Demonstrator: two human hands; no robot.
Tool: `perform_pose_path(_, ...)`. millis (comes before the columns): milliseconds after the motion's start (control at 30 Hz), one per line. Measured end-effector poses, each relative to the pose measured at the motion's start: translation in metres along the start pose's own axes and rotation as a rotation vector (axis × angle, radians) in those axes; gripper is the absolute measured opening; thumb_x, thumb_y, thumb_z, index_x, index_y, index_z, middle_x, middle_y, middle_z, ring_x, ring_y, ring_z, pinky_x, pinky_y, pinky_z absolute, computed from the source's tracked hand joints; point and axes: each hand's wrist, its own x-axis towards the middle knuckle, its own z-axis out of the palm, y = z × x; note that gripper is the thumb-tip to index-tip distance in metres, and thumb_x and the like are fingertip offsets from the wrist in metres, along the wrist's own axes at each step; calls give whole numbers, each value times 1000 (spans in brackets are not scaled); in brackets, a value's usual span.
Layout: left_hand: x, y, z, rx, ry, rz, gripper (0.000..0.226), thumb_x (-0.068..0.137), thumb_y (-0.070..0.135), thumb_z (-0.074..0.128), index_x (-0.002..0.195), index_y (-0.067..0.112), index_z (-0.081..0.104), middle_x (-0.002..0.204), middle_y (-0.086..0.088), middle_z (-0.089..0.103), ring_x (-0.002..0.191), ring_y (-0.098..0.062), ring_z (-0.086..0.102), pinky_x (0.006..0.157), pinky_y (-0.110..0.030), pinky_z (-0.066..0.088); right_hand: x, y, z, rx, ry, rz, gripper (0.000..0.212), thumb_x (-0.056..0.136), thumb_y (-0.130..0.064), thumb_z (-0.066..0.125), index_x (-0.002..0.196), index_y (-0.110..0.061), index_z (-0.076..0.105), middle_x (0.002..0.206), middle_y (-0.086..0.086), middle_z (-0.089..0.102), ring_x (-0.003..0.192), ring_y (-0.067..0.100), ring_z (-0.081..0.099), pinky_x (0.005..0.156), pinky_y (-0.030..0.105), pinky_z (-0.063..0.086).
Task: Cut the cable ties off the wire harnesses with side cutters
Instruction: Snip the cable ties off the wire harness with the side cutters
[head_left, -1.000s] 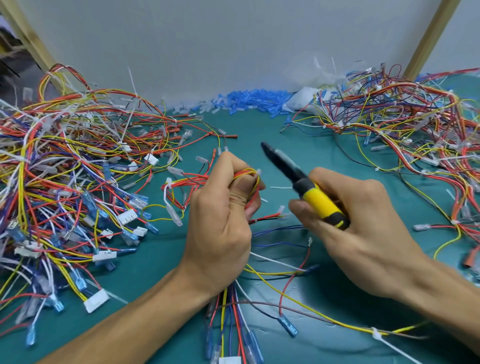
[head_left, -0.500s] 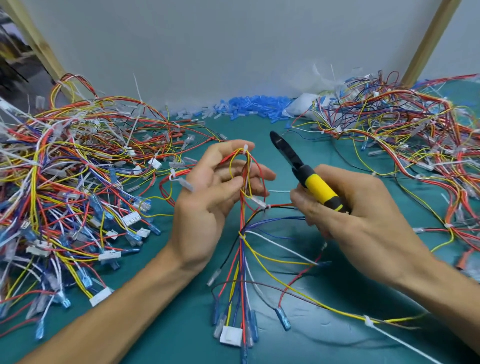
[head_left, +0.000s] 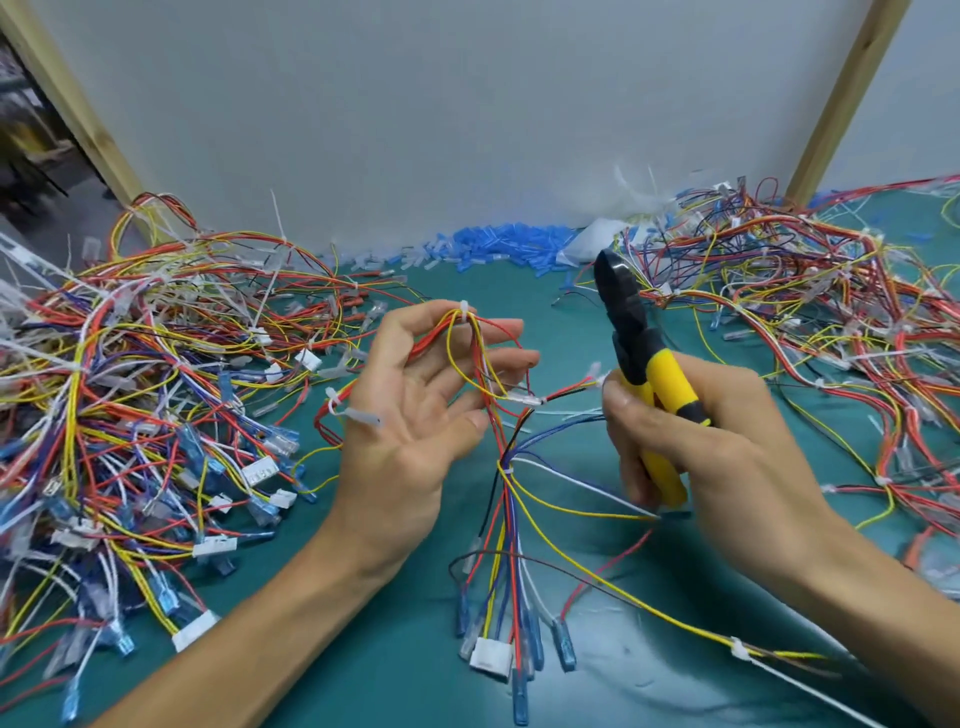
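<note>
My left hand (head_left: 415, 415) is palm up with its fingers spread and relaxed. A wire harness (head_left: 506, 499) of red, yellow, blue and white wires hangs looped over its index fingertip. A white cable tie (head_left: 464, 309) binds the top of that loop. Two more ties sit lower on the harness, one (head_left: 524, 400) by my thumb and one (head_left: 507, 470) where the wires fan out. My right hand (head_left: 717, 467) grips the yellow handles of the side cutters (head_left: 649, 374). Their black jaws point up and away, apart from the harness.
A big tangle of tied harnesses (head_left: 135, 395) covers the left of the teal mat (head_left: 395, 649). Another heap (head_left: 831, 312) fills the right. Loose blue terminal sleeves (head_left: 498, 247) lie along the back wall. Wooden posts stand at both back corners.
My left hand has opened from a fist and turned palm up, letting the harness unfurl and hang from the index finger. The cutters have swung more upright in my right hand.
</note>
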Motion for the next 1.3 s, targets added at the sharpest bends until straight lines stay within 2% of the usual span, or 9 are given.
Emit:
perform_pose_path(233,3,-3,-1,99,78,28,51,85,-23,51,125,7,43,120,-26,60,106,-40,73,99,-44,56,3,-5,-3,24,93,-49,17,88,-25,64,83,-9,62,68,14,57,57,22,56,52,25,45)
perform_pose_path(333,3,-4,-3,158,88,43,54,85,-25,51,124,11,47,115,-23,62,104,-36,72,98,-44,56,1,-8,-8,102,87,-72,18,85,-19,64,78,-4,59,61,18,47,51,21,50,48,20,40)
perform_pose_path(500,3,-5,-8,377,121,-26,58,84,-21,60,123,22,53,112,-13,67,104,-28,68,92,-38,58,3,-12,-9,-24,100,-137,13,86,-19,65,79,-9,62,63,15,56,55,18,52,53,15,40)
perform_pose_path(667,0,-6,-8,573,93,-154,49,86,26,73,129,35,50,87,-5,73,78,-25,72,74,-36,57,3,-8,-9,-88,71,-86,20,84,-24,68,77,-9,58,60,18,47,53,33,47,49,33,40)
perform_pose_path(767,-1,-11,-2,750,74,-143,63,83,23,86,131,39,48,78,2,74,64,-21,68,64,-35,58,3,-6,-5,-212,58,-57,21,83,-32,68,81,-12,60,69,16,54,68,38,52,64,52,48)
perform_pose_path(900,-2,-7,-3,580,72,-121,64,83,10,82,130,39,49,86,-3,77,73,-24,75,73,-33,62,2,-5,-6,-288,65,1,29,84,-40,65,78,-13,58,72,15,56,71,35,51,70,49,45)
perform_pose_path(1033,-2,-1,0,327,-5,-90,65,85,-1,73,136,30,47,95,-16,76,85,-33,76,86,-46,63,4,-9,-9,-305,97,-27,28,86,-39,64,80,-12,61,76,3,54,70,18,50,70,39,39)
perform_pose_path(1133,-3,3,3,247,-86,-71,67,86,-5,71,141,24,44,98,-20,74,90,-37,74,91,-60,60,6,-10,-10,-309,59,-58,27,87,-36,65,87,-10,66,84,-1,59,81,21,58,78,37,44)
perform_pose_path(1300,-4,6,3,210,-147,-62,70,87,-5,70,145,23,44,99,-22,71,91,-38,73,89,-46,60,4,-7,-7,-197,-55,14,31,94,-30,67,81,-5,55,68,7,69,68,19,73,74,39,55)
